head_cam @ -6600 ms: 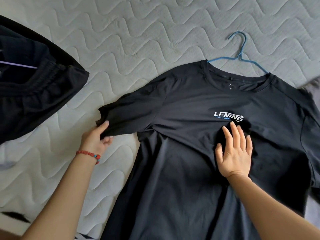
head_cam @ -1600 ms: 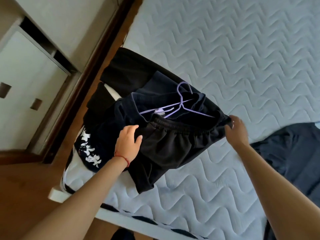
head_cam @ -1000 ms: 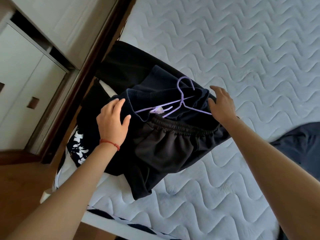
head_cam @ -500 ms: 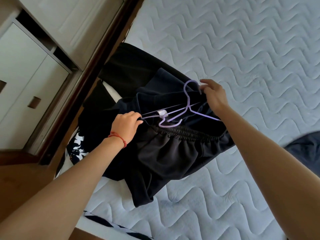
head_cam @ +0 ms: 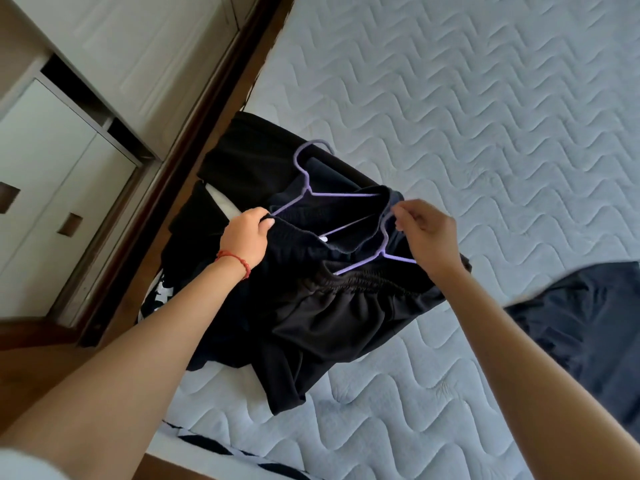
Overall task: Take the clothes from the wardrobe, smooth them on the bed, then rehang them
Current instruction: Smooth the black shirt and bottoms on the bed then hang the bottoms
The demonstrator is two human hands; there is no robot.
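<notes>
On the mattress point(head_cam: 467, 98), which fills most of your view with its pale wavy quilting, lies a pile of black clothes point(head_cam: 277, 306) near its left edge, the edge next to the wardrobe point(head_cam: 69, 150). That wardrobe stands well to the left of the mattress, beyond a dark wooden bed frame point(head_cam: 194, 126), with pale doors and square recessed pulls. At the mattress's right edge you can see part of a dark t-shirt point(head_cam: 581, 323) spread flat, apart from the pile.

Topmost in the pile, black shorts point(head_cam: 339, 317) with a gathered elastic waistband hang toward the mattress's near edge. Just beyond them lies a second dark garment point(head_cam: 329, 216) with its waistband lifted open.

Your left hand point(head_cam: 244, 239), a red bead bracelet point(head_cam: 235, 261) on its wrist, curls its fingers round the left end of that lifted waistband and grips it. Your right hand point(head_cam: 427, 233) is over the right side of the pile, thumb and fingertips pinching the hook of a purple hanger point(head_cam: 377, 252) whose arms lie against the shorts' waistband. A second purple hanger point(head_cam: 304, 178) lies farther up the pile, hook toward the mattress's far end and arms running into the lifted waistband. A small white tag point(head_cam: 323, 239) shows inside that waistband.
</notes>
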